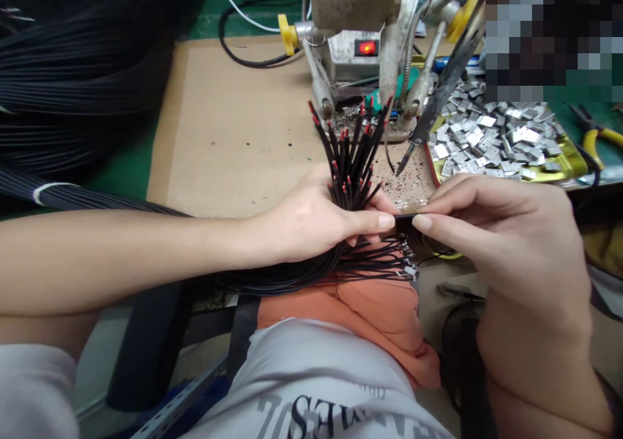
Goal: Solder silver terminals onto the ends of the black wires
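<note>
My left hand [316,221] is wrapped round a bundle of black cables [351,160], whose stripped ends fan upward and show red wire tips. Its thumb and a finger also pinch one cable [403,216] that points out to the right. Thumb and forefinger of my right hand [506,238] are closed on the end of that same cable, hiding its tip. Beyond the bundle, a soldering iron [428,108] slants down with its tip just above the board. Other cable ends with small metal pieces [407,267] lie across my lap below the left hand.
Small silver metal pieces [491,134] fill a yellow tray [567,160] at right, beside yellow-handled pliers [596,137]. A soldering stand with a lit red switch [366,48] stands at the back of the cardboard [219,121]. Thick black cable bundles [73,88] lie at left.
</note>
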Demonstrator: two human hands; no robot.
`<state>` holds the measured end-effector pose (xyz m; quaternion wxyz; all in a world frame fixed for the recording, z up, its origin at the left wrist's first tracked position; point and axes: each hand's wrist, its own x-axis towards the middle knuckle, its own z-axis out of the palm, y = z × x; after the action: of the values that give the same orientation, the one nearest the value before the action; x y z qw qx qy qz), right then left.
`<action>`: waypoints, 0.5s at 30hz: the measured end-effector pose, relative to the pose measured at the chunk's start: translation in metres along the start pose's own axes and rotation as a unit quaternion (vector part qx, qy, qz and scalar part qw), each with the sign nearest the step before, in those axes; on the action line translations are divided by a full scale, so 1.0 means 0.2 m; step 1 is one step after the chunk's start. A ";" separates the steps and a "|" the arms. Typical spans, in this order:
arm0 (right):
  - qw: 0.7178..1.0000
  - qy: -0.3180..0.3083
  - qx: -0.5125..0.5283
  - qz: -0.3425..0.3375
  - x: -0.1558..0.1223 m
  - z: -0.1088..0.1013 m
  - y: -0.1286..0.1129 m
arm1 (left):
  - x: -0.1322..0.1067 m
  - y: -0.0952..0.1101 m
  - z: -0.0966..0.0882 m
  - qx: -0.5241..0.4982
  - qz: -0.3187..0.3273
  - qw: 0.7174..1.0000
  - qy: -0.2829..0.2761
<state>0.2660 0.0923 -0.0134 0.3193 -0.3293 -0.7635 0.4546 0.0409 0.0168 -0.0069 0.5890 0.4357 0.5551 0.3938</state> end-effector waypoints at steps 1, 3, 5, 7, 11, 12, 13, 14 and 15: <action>1.000 0.001 0.025 -0.002 0.00 0.00 0.01 | 0.00 0.00 0.00 0.004 0.013 1.000 -0.002; 0.996 0.014 0.082 -0.021 -0.01 0.03 0.02 | 0.00 -0.01 -0.01 -0.001 0.026 1.000 -0.009; 0.991 0.021 0.124 -0.048 -0.02 0.08 0.03 | 0.00 -0.01 0.00 -0.012 0.021 1.000 -0.017; 0.987 0.023 0.147 -0.066 -0.02 0.13 0.04 | 0.00 0.00 0.01 -0.018 0.014 1.000 -0.021; 0.992 0.044 0.106 -0.047 0.01 0.11 0.05 | 0.00 0.00 0.02 -0.010 0.010 1.000 -0.014; 0.993 0.082 0.063 -0.048 0.03 0.07 0.05 | 0.00 0.00 0.01 -0.004 0.011 1.000 -0.006; 0.990 0.134 0.005 -0.053 0.05 0.03 0.06 | 0.00 0.00 0.01 0.001 0.010 1.000 0.003; 0.977 0.195 -0.067 -0.059 0.07 -0.01 0.06 | 0.00 0.00 0.01 0.005 0.010 1.000 0.014; 0.959 0.239 -0.144 -0.055 0.09 -0.06 0.07 | 0.00 0.00 0.00 0.006 0.009 1.000 0.024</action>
<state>0.2676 0.1176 -0.0181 0.4666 -0.4284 -0.7390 0.2293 0.0415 0.0175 -0.0067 0.5690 0.4346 0.5677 0.4063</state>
